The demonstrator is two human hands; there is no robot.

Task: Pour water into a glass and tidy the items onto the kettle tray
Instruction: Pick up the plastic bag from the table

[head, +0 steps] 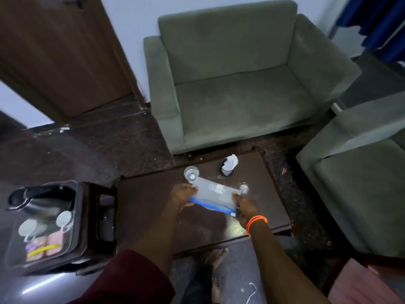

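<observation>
from the head camera, looking down, a dark brown coffee table (153, 205) sits in the middle of the view. over the table both hands hold a clear plastic water pouch (215, 193) with a blue band along its near edge. the left hand (183, 195) grips the pouch's left end, fingers curled round the edge. the right hand (246, 208) pinches the pouch's right end near the blue band; an orange bead bracelet (257, 221) sits on that wrist. the pouch lies roughly flat and slightly slanted, its far left corner just beside a clear glass (191, 173) that stands upright on the far part of the table. whether the pouch touches the glass cannot be told. a second clear glass (243, 188) stands on the table just beyond the right hand, partly hidden by the pouch. farther back on the table, to the right of the first glass, is a dark cup with white tissue (229, 165) sticking out of it.

left of the table stands a small dark side table (103, 216) carrying the kettle tray (74, 238). on the tray a black kettle (43, 198) sits at the far end, with two white cups (28, 228) nearer and pink and yellow sachets (45, 246) at the near end; this part is blurred.

beyond the table is a grey-green armchair (236, 84), and a second grey-green chair (355, 183) stands to the table's right. a brown door (61, 51) is to the far left, and a blue curtain (379, 23) hangs at the far right. a maroon sleeve (131, 281) shows at the near edge.
</observation>
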